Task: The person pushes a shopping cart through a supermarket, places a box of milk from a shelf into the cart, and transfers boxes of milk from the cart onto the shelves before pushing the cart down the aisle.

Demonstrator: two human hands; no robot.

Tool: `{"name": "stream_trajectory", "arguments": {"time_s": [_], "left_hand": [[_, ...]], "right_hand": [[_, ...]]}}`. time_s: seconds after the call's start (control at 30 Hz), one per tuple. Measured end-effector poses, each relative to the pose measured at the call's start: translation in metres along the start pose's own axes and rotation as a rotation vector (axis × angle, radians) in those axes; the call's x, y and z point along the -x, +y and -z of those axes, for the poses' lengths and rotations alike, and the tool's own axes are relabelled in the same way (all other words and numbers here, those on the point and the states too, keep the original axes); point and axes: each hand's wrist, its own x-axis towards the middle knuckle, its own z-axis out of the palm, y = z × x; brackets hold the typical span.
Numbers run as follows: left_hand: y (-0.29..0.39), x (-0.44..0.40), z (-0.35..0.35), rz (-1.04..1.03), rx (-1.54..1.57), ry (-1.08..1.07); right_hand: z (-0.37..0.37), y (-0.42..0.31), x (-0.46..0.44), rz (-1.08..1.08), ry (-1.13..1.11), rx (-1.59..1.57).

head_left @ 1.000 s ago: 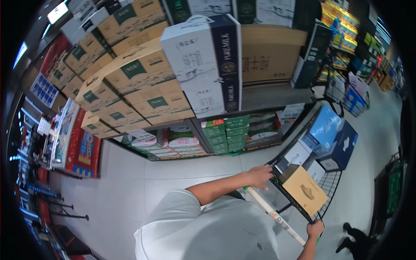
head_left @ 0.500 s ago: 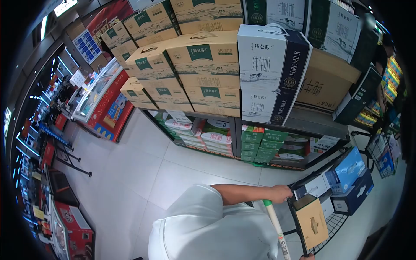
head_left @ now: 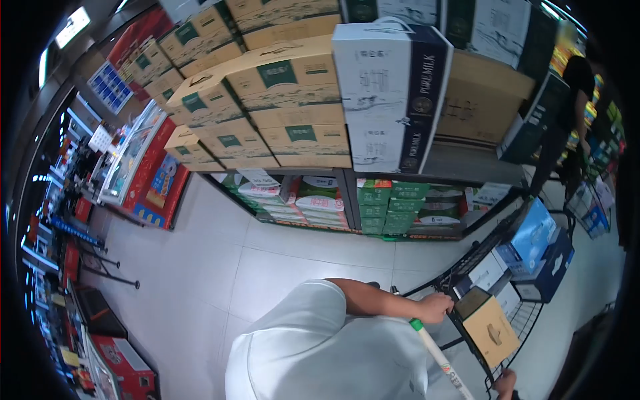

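My left hand (head_left: 437, 307) is closed round the near corner of a black wire shopping cart (head_left: 530, 330), its arm reaching across from the light shirt. At the bottom of the view my right hand (head_left: 506, 385) is closed on the cart's near edge, partly cut off from sight. Between the hands and my body runs the cart's pale push bar (head_left: 440, 360) with a green end cap. Inside the cart lie a tan carton with a handle slot (head_left: 491, 331), a light blue box (head_left: 531, 233), a dark blue box (head_left: 547, 275) and white boxes (head_left: 489, 272).
Ahead stands a shelf display with stacked tan milk cartons (head_left: 287, 87) and a tall white PURE MILK box (head_left: 373, 93). Green cartons (head_left: 390, 207) fill the lower shelf. A red freezer counter (head_left: 150, 173) is at left. A person in dark clothes (head_left: 575, 100) stands far right by another cart (head_left: 590, 207).
The shelf display has shifted left in view. My right hand now shows more, and the cart's tan carton sits slightly farther right. A person at far right has come into clearer view.
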Motion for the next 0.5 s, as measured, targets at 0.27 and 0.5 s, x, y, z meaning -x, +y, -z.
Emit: {"name": "stream_trajectory", "arguments": {"time_s": [0.27, 0.5], "left_hand": [[0.035, 0.000, -0.013, -0.063, -0.042, 0.005], [0.052, -0.005, -0.012, -0.215, -0.059, -0.248]], "right_hand": [[0.044, -0.359, 0.064, 0.208, 0.191, -0.238], [-0.033, -0.408, 0.074, 0.414, 0.113, -0.238]]}}
